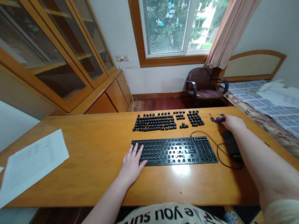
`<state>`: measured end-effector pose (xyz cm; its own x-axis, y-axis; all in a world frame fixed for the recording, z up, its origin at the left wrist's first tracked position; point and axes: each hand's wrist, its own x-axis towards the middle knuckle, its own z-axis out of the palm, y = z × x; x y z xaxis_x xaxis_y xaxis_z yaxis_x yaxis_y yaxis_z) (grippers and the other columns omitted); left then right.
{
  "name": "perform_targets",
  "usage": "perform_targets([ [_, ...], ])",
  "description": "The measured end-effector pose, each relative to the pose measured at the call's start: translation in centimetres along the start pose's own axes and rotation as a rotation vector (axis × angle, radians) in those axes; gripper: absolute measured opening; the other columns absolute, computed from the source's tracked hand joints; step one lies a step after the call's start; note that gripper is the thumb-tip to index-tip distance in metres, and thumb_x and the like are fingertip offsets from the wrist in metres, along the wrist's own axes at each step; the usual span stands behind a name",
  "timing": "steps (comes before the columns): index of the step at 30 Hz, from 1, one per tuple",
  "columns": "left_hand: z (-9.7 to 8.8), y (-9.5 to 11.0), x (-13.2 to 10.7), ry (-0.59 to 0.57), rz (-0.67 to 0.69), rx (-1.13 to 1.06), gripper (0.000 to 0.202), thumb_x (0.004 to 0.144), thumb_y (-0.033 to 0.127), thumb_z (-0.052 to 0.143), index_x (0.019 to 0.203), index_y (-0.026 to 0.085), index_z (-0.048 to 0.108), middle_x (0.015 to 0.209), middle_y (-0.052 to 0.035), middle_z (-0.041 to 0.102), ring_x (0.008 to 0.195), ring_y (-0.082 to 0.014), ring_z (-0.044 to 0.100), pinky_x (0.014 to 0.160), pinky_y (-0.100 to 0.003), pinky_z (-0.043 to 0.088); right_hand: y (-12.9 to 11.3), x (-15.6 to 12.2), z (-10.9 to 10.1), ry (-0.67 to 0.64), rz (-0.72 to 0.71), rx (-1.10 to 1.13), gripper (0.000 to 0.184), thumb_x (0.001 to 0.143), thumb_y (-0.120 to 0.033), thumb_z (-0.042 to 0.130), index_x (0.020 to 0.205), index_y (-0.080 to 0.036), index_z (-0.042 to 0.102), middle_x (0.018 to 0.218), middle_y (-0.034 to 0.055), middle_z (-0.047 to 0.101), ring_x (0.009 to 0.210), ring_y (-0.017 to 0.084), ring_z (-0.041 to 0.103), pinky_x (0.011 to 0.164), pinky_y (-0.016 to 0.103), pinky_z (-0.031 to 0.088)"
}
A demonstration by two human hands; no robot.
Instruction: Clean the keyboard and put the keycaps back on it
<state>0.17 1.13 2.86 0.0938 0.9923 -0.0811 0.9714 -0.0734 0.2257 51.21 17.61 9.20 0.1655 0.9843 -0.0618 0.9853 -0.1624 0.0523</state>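
A black keyboard base (174, 151) stripped of its keycaps lies on the table in front of me. My left hand (133, 162) rests on its left end, fingers spread and flat. Behind the base, the loose black keycaps (155, 122) are laid out in keyboard order. At the table's far right, my right hand (233, 123) has its fingers closed on a small purple object (220, 119), whose kind I cannot make out. A small dark piece (212, 119) lies just left of it. The fingertips are partly hidden.
A black pouch-like item (230, 143) lies under my right forearm, beside a looped cable (218, 152). Paper sheets (37, 161) lie at the table's left. Beyond the table stand a glass-door cabinet (67, 59), an office chair (202, 82) and a bed (277, 96).
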Motion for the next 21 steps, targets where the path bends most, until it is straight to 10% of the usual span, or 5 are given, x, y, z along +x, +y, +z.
perform_targets([
  [13,-0.8,-0.3,0.3,-0.004,0.004,-0.065,0.062,0.082,0.046,0.050,0.139,0.026,0.036,0.149,-0.0092,0.027,0.136,-0.0322,0.022,0.107,-0.050,0.023,-3.4,-7.5,-2.4,0.021,0.129,0.319,0.053,0.075,-0.063,0.044,0.085,-0.015,0.064,0.085,0.0149,0.065,0.071,0.022,0.057,0.058,0.030,0.037],
  [21,-5.1,-4.2,6.0,0.167,-0.051,-0.144,0.043,0.083,0.034,0.050,0.119,0.013,0.057,0.123,-0.0125,0.059,0.115,-0.0256,0.053,0.102,-0.038,0.038,-4.0,-9.7,-0.2,0.207,0.343,0.454,0.029,0.064,-0.048,0.063,0.076,-0.022,0.068,0.075,0.0074,0.064,0.071,0.027,0.056,0.058,0.035,0.038],
])
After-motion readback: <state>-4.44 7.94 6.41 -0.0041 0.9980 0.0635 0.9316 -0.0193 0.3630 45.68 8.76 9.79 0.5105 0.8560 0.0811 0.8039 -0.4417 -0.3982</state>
